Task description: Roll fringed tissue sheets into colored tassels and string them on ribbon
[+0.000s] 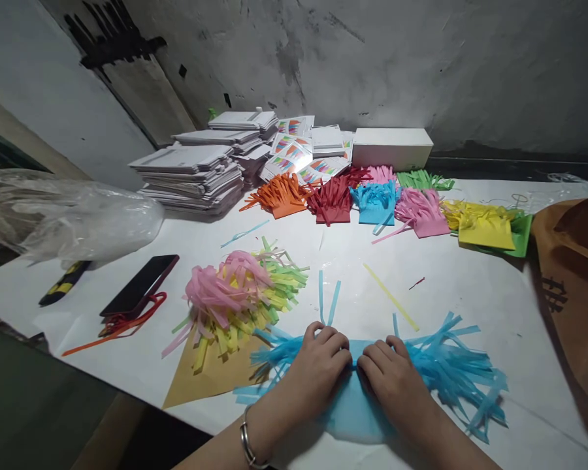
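A sheet of blue tissue paper (357, 414), cut into fringe at both ends, lies spread at the table's front. My left hand (323, 362) is closed on its middle, with curled fingertips gripping a narrow fold. Close beside it, my right hand (385, 365) pinches the same fold, fingers bent and pressed together. Blue fringe (463, 372) fans out past my right hand, and more blue strips (274, 356) spread to the left. What lies under my fingertips is partly hidden. Left of my hands, pink, yellow and green tissue fringe (230, 287) is heaped on brown paper (200, 385).
Folded fringe bundles, such as an orange one (289, 202) and a yellow one (487, 225), line the back. Behind them are stacked white packs (191, 179) and a white box (392, 149). A phone (140, 286) and a cutter (63, 284) lie left; a brown bag (575, 261) stands right.
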`<state>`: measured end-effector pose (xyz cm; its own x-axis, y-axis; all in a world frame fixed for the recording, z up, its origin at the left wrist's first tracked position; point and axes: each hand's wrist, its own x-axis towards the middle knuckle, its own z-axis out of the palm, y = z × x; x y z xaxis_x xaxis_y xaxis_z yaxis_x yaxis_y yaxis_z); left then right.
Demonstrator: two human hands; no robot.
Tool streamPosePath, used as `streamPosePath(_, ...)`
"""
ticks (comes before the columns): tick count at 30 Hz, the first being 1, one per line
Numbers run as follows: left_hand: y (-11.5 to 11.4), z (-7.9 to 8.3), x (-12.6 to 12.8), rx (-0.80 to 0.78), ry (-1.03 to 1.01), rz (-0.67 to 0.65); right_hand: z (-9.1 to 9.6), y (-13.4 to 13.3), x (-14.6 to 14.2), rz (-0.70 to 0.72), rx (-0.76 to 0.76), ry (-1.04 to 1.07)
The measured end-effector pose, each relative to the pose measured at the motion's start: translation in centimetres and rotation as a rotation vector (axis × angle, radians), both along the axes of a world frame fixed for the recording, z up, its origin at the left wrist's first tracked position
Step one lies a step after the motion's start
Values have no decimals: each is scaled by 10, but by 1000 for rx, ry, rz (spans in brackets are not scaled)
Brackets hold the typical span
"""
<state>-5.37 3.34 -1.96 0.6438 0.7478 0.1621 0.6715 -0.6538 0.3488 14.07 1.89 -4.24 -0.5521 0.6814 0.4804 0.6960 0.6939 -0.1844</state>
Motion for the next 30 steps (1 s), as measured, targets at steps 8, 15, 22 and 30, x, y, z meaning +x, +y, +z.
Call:
streamPosePath(8,-2,-1,-5,-152,-106,135,2,-7,33,-18,-26,-57)
streamPosePath(15,-5,16,12,-188,144,253,-1,-8,29,-245,-113,-73)
streamPosePath(22,-2,14,21,7,327,183,6,5,22,-316,-133,-114)
streamPosePath(30,10,1,18,268,289,-97,8,-1,18,-113,-41,-25)
